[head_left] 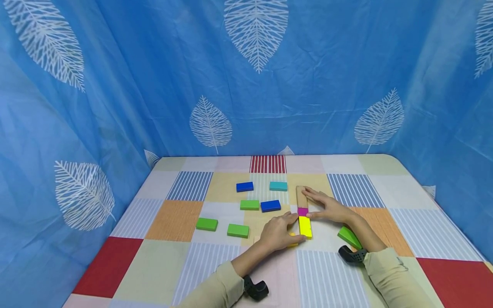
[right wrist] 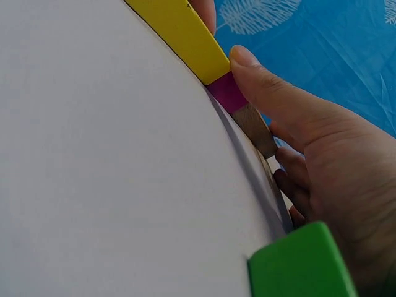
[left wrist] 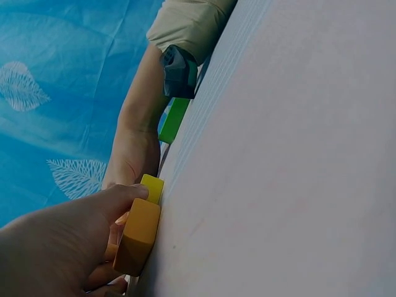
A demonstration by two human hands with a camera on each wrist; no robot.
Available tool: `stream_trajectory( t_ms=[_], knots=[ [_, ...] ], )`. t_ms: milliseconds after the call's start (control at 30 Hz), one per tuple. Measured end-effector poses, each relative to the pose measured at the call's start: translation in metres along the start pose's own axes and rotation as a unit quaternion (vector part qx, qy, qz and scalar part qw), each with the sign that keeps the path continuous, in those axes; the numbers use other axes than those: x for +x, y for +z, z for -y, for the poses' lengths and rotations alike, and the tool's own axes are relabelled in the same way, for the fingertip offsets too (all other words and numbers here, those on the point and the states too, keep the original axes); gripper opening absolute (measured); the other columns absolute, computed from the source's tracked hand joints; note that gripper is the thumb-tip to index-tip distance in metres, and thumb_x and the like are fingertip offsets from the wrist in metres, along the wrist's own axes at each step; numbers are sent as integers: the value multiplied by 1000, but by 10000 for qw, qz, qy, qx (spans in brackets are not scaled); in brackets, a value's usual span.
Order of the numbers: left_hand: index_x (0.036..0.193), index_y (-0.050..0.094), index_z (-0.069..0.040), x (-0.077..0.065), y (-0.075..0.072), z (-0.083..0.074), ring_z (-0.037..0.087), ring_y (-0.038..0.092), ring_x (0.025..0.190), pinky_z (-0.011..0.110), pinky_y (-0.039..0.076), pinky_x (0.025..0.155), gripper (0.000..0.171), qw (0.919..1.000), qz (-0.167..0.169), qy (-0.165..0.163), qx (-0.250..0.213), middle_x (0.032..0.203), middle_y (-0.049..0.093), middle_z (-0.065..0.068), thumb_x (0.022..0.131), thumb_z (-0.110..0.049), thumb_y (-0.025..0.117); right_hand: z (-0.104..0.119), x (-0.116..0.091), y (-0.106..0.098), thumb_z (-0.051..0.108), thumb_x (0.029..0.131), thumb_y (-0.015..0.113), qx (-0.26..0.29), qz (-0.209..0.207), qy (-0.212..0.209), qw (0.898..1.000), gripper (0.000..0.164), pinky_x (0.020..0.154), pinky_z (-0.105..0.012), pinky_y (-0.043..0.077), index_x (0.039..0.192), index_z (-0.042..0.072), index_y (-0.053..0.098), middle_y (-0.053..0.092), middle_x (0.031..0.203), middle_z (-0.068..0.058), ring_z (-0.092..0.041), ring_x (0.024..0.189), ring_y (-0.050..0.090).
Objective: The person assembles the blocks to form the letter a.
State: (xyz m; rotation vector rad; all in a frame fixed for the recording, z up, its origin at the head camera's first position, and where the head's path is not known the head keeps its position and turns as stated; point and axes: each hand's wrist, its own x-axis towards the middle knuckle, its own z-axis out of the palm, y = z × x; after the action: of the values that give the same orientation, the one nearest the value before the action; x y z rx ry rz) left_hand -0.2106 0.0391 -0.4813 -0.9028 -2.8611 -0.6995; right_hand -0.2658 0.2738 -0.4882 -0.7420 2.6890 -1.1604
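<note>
A plain wooden block (head_left: 301,196), a magenta block (head_left: 303,211) and a yellow block (head_left: 305,227) lie end to end in a line. My left hand (head_left: 278,232) is at the left of this line, thumb touching the yellow block's near end and fingertips by its left side. An orange-yellow block (left wrist: 137,238) sits beside the left hand, mostly hidden by it in the head view. My right hand (head_left: 330,208) reaches in from the right. Its thumb (right wrist: 263,80) rests by the joint of the yellow and magenta blocks, and its fingers extend along the wooden block.
Left of the line lie two dark blue blocks (head_left: 271,206), a cyan block (head_left: 278,186) and several green blocks (head_left: 238,230). Another green block (head_left: 349,237) lies under the right forearm. A patchwork cloth (head_left: 161,265) covers the table, with blue curtains (head_left: 308,85) around it.
</note>
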Motion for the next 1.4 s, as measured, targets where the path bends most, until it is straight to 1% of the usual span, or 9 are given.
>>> stream_trajectory(
  t_ms=[233,367,467,600,667,800,933,1233,1400],
  knots=[
    [131,55,-17,2,-2,0,12,50,118,30,45,92,68,10000,28,-49,40,128,55,-1,76,-56,67,0,2,-3,38,81,70,-40,41,25,10000,78,102,-66,5,145,15,32,16,153,-9,-44,136,7],
    [131,55,-17,2,-3,0,13,50,118,30,46,91,68,10000,27,-60,36,128,55,-1,76,-56,67,2,3,-4,38,82,69,-35,45,44,10000,77,101,-68,6,145,15,31,15,153,-9,-44,135,8],
    [130,55,-17,1,-2,0,13,51,117,30,47,90,69,10000,20,-36,14,128,55,0,75,-57,66,5,2,-3,37,83,67,51,-32,16,10000,74,101,-67,12,145,12,32,17,152,-11,-43,135,13],
    [130,56,-17,0,-1,-1,13,52,116,30,47,89,70,10000,17,-31,-11,127,56,0,74,-59,66,11,-2,1,36,84,67,101,-203,-69,9997,72,102,-60,22,143,10,35,20,151,-11,-37,135,21],
    [129,56,-17,0,-1,-1,13,51,117,31,47,89,70,10000,-3,-28,11,127,56,0,74,-59,66,15,-5,4,37,83,67,43,-291,-102,9995,72,103,-57,24,143,10,36,23,150,-10,-35,134,23],
    [129,56,-16,-1,-1,-1,12,50,118,30,47,90,70,10000,-49,21,37,127,56,-1,74,-59,66,21,-9,13,37,84,67,25,-419,-59,9991,71,104,-57,22,142,11,37,25,149,-11,-35,134,23],
    [129,56,-16,-1,-1,0,11,49,119,30,46,91,70,10000,-31,45,19,126,56,-3,75,-58,66,22,-12,19,38,83,66,-45,-485,58,9988,71,104,-59,19,142,12,38,25,149,-13,-40,133,22],
    [129,56,-16,0,-2,0,11,49,119,31,46,91,68,10000,-8,0,-40,127,56,-1,75,-56,68,20,-11,20,40,81,68,-185,-499,181,9984,74,103,-60,19,142,14,38,26,149,-13,-43,132,23],
    [129,56,-16,-1,-2,1,12,49,119,31,46,92,68,10000,1,-3,-86,127,56,-1,75,-55,69,22,-10,20,41,81,68,-241,-479,197,9984,76,103,-60,20,143,13,35,24,149,-13,-41,133,22]
  ],
)
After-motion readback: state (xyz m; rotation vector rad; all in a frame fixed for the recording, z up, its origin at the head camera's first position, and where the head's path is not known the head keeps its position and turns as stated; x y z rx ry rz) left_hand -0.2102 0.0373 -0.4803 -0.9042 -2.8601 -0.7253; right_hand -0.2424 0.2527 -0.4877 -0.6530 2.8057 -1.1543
